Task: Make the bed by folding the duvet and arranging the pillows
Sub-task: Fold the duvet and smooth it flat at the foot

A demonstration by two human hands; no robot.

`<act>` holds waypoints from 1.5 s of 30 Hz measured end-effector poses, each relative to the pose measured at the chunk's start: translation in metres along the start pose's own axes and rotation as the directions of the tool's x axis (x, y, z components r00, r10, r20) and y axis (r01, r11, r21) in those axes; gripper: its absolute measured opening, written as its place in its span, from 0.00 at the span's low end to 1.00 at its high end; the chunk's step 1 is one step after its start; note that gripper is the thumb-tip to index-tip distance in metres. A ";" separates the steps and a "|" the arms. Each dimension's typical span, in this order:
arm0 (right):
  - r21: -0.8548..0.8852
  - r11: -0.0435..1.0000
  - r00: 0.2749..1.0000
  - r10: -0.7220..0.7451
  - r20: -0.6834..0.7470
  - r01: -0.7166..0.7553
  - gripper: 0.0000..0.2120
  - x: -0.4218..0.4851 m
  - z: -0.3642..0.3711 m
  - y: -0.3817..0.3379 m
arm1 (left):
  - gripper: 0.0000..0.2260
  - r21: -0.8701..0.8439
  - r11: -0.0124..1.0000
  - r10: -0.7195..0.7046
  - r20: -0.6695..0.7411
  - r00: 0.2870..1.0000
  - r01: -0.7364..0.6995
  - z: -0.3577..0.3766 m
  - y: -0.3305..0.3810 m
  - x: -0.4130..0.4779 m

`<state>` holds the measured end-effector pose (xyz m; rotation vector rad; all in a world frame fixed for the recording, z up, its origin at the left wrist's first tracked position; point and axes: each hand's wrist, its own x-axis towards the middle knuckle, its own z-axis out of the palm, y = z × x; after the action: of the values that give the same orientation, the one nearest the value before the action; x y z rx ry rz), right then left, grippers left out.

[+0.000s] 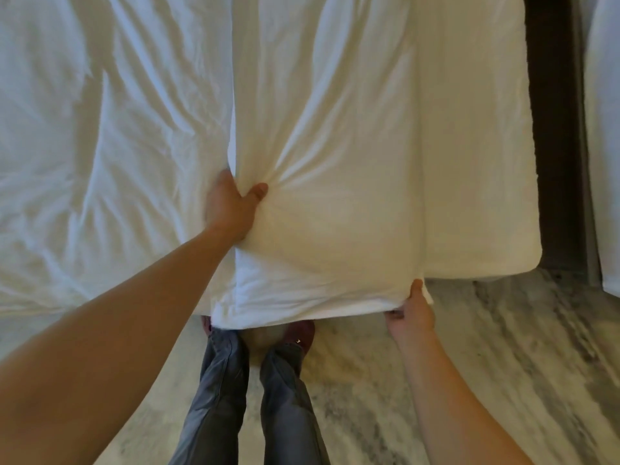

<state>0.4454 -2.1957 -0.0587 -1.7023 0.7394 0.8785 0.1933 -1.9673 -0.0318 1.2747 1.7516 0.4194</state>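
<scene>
White duvet [328, 182] gripped w/ both hands.

Two bare hands show: the left hand [231, 206] and the right hand [411, 313]. There is one plump white fabric pillow [328, 196], one crumpled white duvet [100, 129], two grey-trousered legs [248, 397] and two dark red shoes [302, 333].
</scene>
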 end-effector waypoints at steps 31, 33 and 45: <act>-0.428 0.809 0.907 -0.291 0.305 0.403 0.29 0.050 -0.037 -0.035 | 0.19 -0.110 0.994 -0.026 -0.160 0.987 0.009 0.010 -0.014 -0.027; -0.546 0.691 0.870 -0.273 0.410 0.474 0.42 0.040 -0.015 -0.046 | 0.23 -0.127 0.991 -0.069 -0.145 0.987 0.051 0.013 -0.019 -0.031; -0.753 0.253 0.754 -0.482 0.446 0.608 0.31 0.026 -0.011 -0.020 | 0.21 0.034 0.998 -0.042 -0.167 0.985 0.048 0.011 -0.024 -0.032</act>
<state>0.4784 -2.2025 -0.0677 -2.5332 -0.6123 0.8672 0.1905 -2.0081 -0.0403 1.2539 1.9332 0.4803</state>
